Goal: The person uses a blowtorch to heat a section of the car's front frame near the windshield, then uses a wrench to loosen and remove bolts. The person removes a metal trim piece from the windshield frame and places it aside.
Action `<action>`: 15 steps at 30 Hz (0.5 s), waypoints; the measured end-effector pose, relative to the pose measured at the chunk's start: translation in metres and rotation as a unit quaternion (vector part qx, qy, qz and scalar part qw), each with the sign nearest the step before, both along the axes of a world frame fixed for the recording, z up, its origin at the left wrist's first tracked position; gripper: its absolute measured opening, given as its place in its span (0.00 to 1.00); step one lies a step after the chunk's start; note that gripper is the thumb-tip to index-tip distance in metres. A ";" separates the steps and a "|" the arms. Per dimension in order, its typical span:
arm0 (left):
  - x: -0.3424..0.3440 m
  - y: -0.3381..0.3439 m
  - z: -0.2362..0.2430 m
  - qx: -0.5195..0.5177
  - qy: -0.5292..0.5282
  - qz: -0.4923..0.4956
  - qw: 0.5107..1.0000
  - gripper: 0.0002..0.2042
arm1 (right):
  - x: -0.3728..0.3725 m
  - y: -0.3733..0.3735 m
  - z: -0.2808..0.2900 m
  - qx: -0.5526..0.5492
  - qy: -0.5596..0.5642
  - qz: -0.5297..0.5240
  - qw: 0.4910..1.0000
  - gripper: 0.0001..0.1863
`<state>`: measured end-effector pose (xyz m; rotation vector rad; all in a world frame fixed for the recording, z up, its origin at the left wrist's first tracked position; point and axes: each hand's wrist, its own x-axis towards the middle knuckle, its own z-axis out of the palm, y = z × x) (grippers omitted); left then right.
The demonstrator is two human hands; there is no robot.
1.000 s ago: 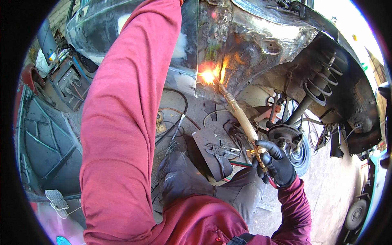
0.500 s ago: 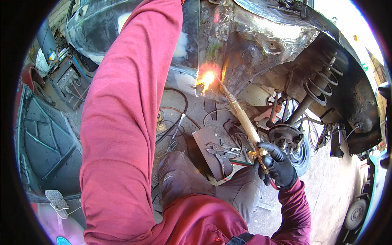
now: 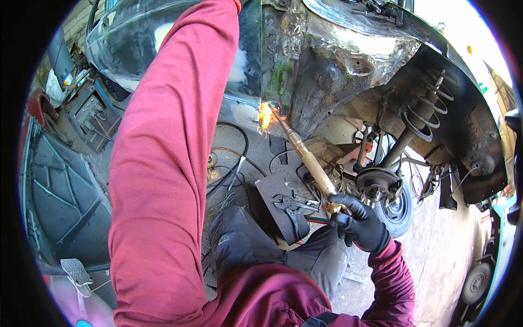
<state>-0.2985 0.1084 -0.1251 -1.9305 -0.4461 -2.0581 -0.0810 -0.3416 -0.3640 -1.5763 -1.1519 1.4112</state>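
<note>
My right hand [image 3: 359, 223], in a black glove, is wrapped around the brass and steel cutting torch [image 3: 311, 166]. The torch angles up and left, with an orange flame [image 3: 265, 115] at its tip on the lower edge of a rusty, bare car body panel [image 3: 321, 76], beside a vertical seam. My left arm [image 3: 158, 180], in a maroon sleeve, stretches up to the top edge; the left hand itself is out of view. Below the torch, locking pliers [image 3: 291, 203] lie on a dark metal plate [image 3: 268, 191].
A strut with coil spring [image 3: 419, 117] and brake disc [image 3: 376, 177] stands at right above a loose wheel [image 3: 400, 215]. A welding machine [image 3: 87, 111] and a detached door or panel [image 3: 57, 196] are at left. Hoses [image 3: 245, 136] and cables cross the floor around my legs.
The glow at the torch tip has shrunk and dimmed. The torch and my right hand have shifted slightly left, and the fingers now cover more of the valve fittings.
</note>
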 end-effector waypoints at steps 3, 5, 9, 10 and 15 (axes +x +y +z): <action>0.001 -0.001 -0.001 -0.011 -0.019 0.014 1.000 0.10 | -0.005 0.001 0.003 -0.035 -0.096 0.021 0.995 0.25; 0.002 -0.001 -0.003 0.001 -0.026 0.024 0.999 0.10 | -0.007 0.001 0.002 0.039 -0.196 0.064 0.978 0.25; 0.000 -0.002 0.000 0.017 -0.003 0.030 0.999 0.10 | -0.010 0.004 -0.010 0.201 -0.327 0.111 0.917 0.26; -0.001 -0.002 0.000 0.010 0.005 0.033 0.999 0.10 | -0.010 0.002 -0.012 0.184 -0.365 0.113 0.906 0.26; 0.000 -0.003 -0.002 -0.003 -0.007 0.026 1.000 0.10 | -0.009 -0.003 -0.021 0.140 -0.497 0.108 0.850 0.24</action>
